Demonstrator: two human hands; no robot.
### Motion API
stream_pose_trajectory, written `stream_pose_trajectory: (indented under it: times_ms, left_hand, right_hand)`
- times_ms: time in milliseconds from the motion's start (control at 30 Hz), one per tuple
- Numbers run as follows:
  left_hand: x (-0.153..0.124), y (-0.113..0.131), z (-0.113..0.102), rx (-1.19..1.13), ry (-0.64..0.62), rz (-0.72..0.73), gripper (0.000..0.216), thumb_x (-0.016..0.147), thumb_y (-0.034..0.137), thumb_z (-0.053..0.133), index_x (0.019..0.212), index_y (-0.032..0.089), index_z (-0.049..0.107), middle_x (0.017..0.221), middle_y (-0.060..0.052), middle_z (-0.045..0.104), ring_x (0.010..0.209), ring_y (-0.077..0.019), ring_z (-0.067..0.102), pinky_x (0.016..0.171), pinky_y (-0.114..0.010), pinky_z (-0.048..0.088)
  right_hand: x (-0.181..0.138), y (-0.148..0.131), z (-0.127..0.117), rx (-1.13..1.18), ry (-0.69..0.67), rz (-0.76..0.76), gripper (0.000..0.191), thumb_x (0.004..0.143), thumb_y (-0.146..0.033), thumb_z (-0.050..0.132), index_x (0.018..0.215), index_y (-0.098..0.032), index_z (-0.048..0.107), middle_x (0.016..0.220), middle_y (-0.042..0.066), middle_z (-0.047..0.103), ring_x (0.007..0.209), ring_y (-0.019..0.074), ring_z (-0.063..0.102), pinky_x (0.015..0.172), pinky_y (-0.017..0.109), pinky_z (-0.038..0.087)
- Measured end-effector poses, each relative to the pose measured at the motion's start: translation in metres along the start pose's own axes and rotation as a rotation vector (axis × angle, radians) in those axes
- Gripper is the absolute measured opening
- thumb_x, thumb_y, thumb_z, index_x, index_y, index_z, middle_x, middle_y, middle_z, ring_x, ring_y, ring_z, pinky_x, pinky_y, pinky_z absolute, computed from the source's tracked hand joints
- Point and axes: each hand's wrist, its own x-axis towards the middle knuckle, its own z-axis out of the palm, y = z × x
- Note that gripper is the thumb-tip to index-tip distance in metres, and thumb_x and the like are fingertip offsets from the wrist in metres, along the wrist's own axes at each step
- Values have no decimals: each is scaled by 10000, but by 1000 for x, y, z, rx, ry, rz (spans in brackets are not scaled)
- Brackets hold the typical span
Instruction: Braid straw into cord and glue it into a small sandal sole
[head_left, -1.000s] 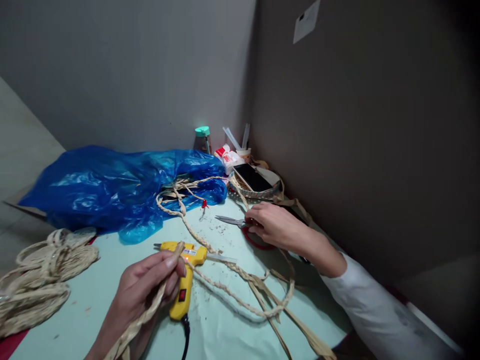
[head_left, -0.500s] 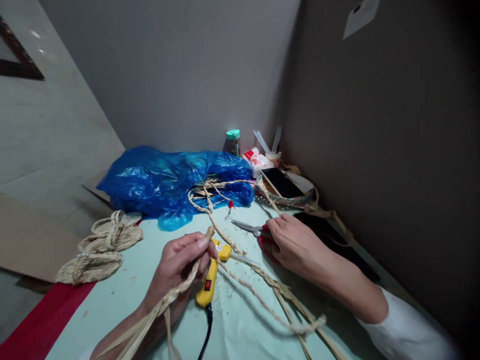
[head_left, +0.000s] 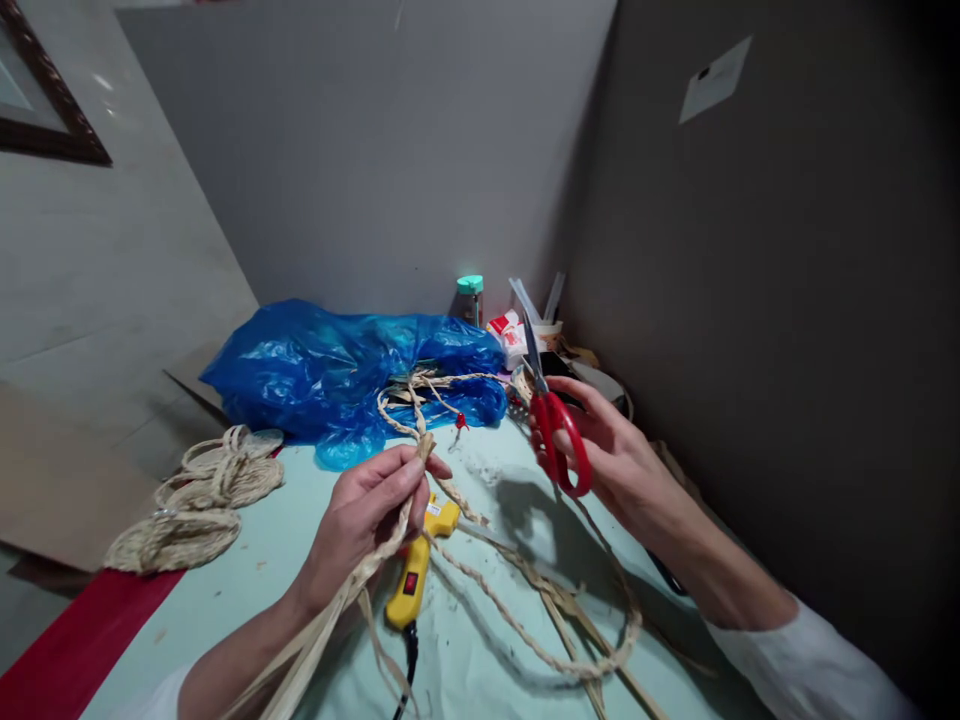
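My left hand (head_left: pixel 375 505) pinches a pale straw braid (head_left: pixel 371 565) between thumb and fingers. A short end sticks up above the fingertips, and loose strands trail toward the bottom edge. Held up in my right hand (head_left: pixel 619 455) is a pair of scissors (head_left: pixel 553 435) with red handles, its blades pointing upward. The blades look closed. A thin braided cord (head_left: pixel 517 640) loops across the table between my hands. Beside my left hand lies a yellow glue gun (head_left: pixel 409 590) with a black cable, partly hidden by that hand.
A blue plastic bag (head_left: pixel 307 370) with straw at its opening lies at the back. Coiled straw pieces (head_left: pixel 176 540) rest on the left. A lidded jar (head_left: pixel 470 300), a red and white packet (head_left: pixel 510 335) and a cup of sticks (head_left: pixel 550 333) stand near the wall.
My right hand has lifted the scissors off the table and turned their blades upward. The thin cord's loop has shifted. My left hand keeps its pinch on the braid.
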Motion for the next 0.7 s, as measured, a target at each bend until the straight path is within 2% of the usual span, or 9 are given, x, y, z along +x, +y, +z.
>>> stream_pose_trajectory:
  times_ms: [67,167,233,300,400,533,700]
  left_hand:
    - [4,2,3,17,-17,11,255,827,406,683,801,152,679,507,39,484,432,-59,317,431,-188,238]
    - [7,5,11,20,-24,45,261,814,398,687,754,145,673,510,26,514,436,-51,328,432,-176,228]
    - [8,7,18,-7,-9,68,249,798,387,692,751,143,679,515,19,534,441,-56,364,441,-173,256]
    - [7,8,25,-27,0,75,227,786,365,685,743,142,677,515,13,551,443,-66,391,447,-178,277]
    - [7,5,32,13,-36,75,208,779,337,658,704,143,656,519,0,577,447,-71,387,452,-187,281]
    - [10,-1,35,88,-103,72,218,810,324,620,682,149,648,509,8,563,455,-76,381,459,-197,283]
    - [11,-9,41,48,-122,39,203,821,333,624,711,164,643,520,24,555,465,-73,377,471,-186,294]
  right_hand:
    - [-6,-7,3,-48,-73,45,518,844,-403,706,1310,-267,526,1047,39,628,850,163,620,748,286,513]
    - [-17,-18,14,-223,-182,115,533,714,-416,804,1176,-225,620,1013,36,639,888,203,604,787,318,497]
    - [-25,-23,23,-360,-185,52,533,676,-432,813,1124,-218,618,1056,40,622,938,226,578,823,339,474]
    - [-30,-27,31,-496,-194,-2,493,691,-443,803,1082,-222,597,1045,31,602,936,225,549,826,340,449]
    - [-34,-28,37,-598,-220,-6,427,733,-454,784,1025,-226,570,962,7,582,868,199,519,777,315,421]
    - [-34,-27,39,-584,-199,-67,291,816,-412,709,934,-213,533,852,-18,551,744,152,472,672,270,381]
    - [-37,-20,39,-546,-211,-92,204,891,-368,629,932,-198,524,868,-13,562,738,139,475,708,273,399]
